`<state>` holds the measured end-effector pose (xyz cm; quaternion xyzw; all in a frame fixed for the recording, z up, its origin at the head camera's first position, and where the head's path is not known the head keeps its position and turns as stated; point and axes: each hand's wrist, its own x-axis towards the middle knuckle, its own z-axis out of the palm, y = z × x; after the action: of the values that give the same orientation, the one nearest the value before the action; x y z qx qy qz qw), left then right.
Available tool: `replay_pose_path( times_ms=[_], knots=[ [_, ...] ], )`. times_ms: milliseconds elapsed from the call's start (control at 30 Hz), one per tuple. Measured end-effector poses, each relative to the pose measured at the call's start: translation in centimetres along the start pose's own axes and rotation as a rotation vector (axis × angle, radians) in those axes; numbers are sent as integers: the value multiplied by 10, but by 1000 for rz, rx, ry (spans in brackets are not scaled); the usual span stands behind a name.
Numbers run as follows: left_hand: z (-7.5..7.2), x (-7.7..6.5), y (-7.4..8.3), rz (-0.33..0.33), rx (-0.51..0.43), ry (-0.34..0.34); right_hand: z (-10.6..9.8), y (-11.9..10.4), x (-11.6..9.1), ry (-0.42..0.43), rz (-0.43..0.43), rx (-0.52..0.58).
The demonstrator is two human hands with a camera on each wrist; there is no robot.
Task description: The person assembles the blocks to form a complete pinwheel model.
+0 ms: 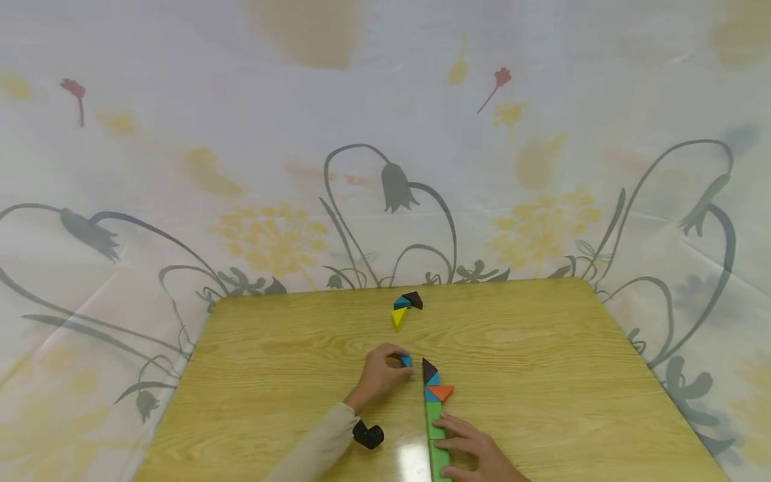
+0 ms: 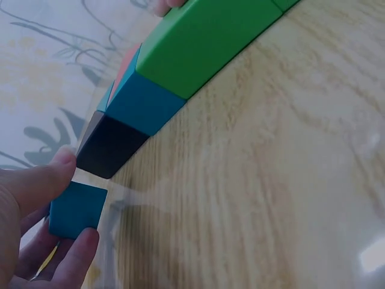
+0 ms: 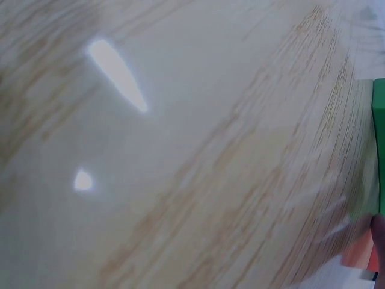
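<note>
My left hand (image 1: 381, 375) pinches a small blue block (image 2: 78, 209) between thumb and fingers, just off the far end of a row of blocks. That end is a black triangular block (image 1: 429, 372), with small blue blocks (image 1: 431, 395) behind it and an orange triangular block (image 1: 442, 392) jutting to the right. Nearer the front the row continues in green blocks (image 1: 434, 422). Along their right side lie the extended fingers of my right hand (image 1: 478, 455), touching them. In the right wrist view only a green edge (image 3: 379, 144) and a fingertip show at the right border.
At the back of the wooden table (image 1: 271, 361) lie a yellow block (image 1: 398, 317), a blue block (image 1: 402, 303) and a black block (image 1: 413, 299). A black device (image 1: 369, 436) sits by the left wrist. A flower-patterned sheet (image 1: 277, 167) hangs behind the table.
</note>
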<state>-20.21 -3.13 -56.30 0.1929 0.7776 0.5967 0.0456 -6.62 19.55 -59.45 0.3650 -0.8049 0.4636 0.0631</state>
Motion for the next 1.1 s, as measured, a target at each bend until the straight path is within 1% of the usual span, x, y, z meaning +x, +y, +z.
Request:
replay_pose_path(
  times_ms=[67,167,300,467,700,800,900,1000,1100],
  knots=[
    [2,-2,0,10,29,6,0,0,0,4,5,-6],
    [5,-5,1,19,40,12,0,0,0,4,-2,-17],
    [10,-8,0,2,16,21,-2,-2,1,7,6,-11],
    [17,-11,-2,-8,40,36,-3,-3,1,21,-18,-12],
    [18,-16,-6,34,30,40,-2,-1,2,27,-34,7],
    [18,-17,-5,43,31,51,0,0,2,28,-35,1],
    [18,-19,2,58,40,73,1,0,3,33,-31,-9],
    [17,-22,17,77,37,94,0,-5,5,40,-24,-11],
    [16,-25,30,67,23,104,-3,-16,9,45,-27,-5]
  ],
)
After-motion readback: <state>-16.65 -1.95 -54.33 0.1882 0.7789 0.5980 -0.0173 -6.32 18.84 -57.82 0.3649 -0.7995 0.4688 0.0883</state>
